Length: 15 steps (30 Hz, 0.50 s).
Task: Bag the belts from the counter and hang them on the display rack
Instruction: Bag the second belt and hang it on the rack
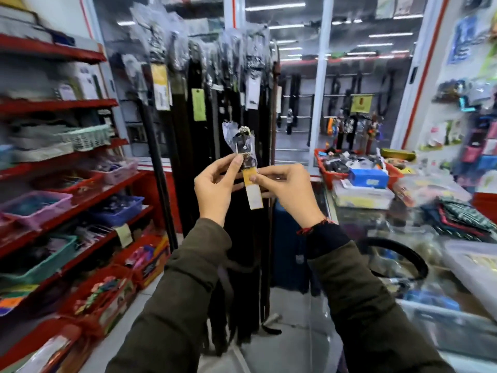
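Observation:
I hold a dark belt up in front of me, its buckle end wrapped in a clear plastic bag, with a yellow and white tag hanging from it. My left hand pinches the belt just below the buckle. My right hand pinches the tag and the strap beside it. The strap hangs down between my arms. Straight behind it stands the display rack, full of several bagged dark belts with tags. Another black belt lies coiled on the glass counter at my right.
Red shelves with baskets of small goods run along the left. On the counter stand a red tray of items, a blue box and folded cloths. A glass wall is behind the rack.

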Available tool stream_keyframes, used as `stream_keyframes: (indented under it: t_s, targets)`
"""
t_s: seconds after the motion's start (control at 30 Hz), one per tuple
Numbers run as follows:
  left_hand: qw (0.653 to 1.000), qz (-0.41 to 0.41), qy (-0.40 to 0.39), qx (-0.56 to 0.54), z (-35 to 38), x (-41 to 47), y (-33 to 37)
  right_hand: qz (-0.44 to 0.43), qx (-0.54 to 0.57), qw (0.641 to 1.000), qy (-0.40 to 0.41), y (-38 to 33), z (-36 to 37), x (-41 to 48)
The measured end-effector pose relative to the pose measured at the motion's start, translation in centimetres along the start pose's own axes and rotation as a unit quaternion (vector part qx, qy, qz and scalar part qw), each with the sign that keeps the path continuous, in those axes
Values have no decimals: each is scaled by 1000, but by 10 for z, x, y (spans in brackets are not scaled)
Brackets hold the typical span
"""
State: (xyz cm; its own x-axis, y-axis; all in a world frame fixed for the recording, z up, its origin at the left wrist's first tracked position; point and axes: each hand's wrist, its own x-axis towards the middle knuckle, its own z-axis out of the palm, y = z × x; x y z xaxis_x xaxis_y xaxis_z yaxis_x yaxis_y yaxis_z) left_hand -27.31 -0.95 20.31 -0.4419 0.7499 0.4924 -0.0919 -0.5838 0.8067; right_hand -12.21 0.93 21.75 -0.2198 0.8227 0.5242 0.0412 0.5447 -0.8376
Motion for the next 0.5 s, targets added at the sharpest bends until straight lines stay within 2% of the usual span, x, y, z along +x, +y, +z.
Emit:
stream_keyframes:
  t_s: [0.2, 0.33, 0.5]
  targets:
    - [999, 11, 4, 51, -44, 32, 31, 16, 131, 991, -30, -27, 59, 41]
    - [996, 47, 49, 58, -67, 53, 60, -15, 152, 985, -81, -53, 91, 65]
    - [988, 107, 93, 66, -76, 85, 103, -51, 167, 981, -86, -94, 117, 96]
